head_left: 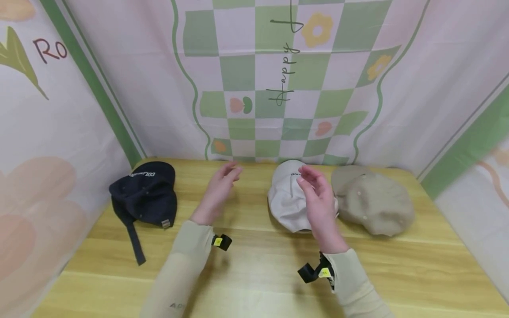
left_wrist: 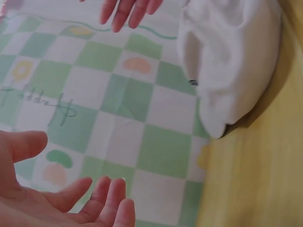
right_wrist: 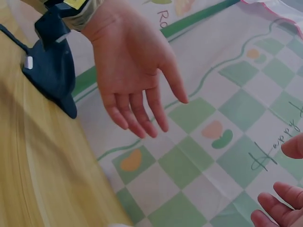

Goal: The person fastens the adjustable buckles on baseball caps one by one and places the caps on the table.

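Three baseball caps lie along the back of a wooden table. My left hand [head_left: 216, 192] hovers between the navy cap [head_left: 145, 194] and the white cap [head_left: 288, 198], holding nothing. In the right wrist view the left hand's palm [right_wrist: 135, 61] faces the camera, its fingers nearly straight. My right hand [head_left: 321, 203] is raised in front of the white cap and hides part of its right side. Its fingers are loosely bent, with nothing between them. The beige cap [head_left: 374, 201] sits right of the white one, close beside it. A strap hangs from the navy cap toward the front.
Behind the table [head_left: 258, 274] hangs a printed cloth [head_left: 270, 70] with green checks and flowers. More cloth [head_left: 47, 154] closes off the left side, and another hanging panel [head_left: 477, 176] the right. A black strap device sits on each wrist.
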Available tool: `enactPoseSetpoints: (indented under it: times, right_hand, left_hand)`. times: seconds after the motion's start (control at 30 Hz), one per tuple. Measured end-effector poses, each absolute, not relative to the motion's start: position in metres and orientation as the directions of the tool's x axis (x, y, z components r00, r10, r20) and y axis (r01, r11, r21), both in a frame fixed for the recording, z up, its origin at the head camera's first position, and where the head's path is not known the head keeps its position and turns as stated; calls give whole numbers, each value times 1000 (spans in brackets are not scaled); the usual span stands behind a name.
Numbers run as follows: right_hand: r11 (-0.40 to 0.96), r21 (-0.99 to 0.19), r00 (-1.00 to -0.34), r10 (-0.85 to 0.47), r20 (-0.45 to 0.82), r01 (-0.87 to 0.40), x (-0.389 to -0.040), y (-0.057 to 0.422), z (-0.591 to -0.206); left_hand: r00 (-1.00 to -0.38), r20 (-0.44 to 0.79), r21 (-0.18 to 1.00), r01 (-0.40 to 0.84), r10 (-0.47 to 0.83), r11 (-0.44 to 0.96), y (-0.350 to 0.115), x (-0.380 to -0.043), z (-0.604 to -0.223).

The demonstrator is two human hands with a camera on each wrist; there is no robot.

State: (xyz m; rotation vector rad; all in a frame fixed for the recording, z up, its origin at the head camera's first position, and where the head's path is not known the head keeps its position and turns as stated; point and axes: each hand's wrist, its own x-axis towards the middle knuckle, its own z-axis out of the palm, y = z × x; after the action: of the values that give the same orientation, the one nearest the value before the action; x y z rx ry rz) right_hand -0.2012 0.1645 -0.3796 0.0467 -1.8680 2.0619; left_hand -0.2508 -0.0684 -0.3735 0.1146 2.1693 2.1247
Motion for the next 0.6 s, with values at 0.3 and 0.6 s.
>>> enactPoseSetpoints:
  times: [0.3,0.6]
  right_hand:
    - [-95,-968,-966,141,218,-233,-200,149,-379]
    - [-63,-985,-987,10,162,-162,-206,135,-382]
  left_hand:
    - [-996,42,994,50,84,96,-104,-255,-353]
    - [-998,61,978,61,4,199,-152,-260,-333]
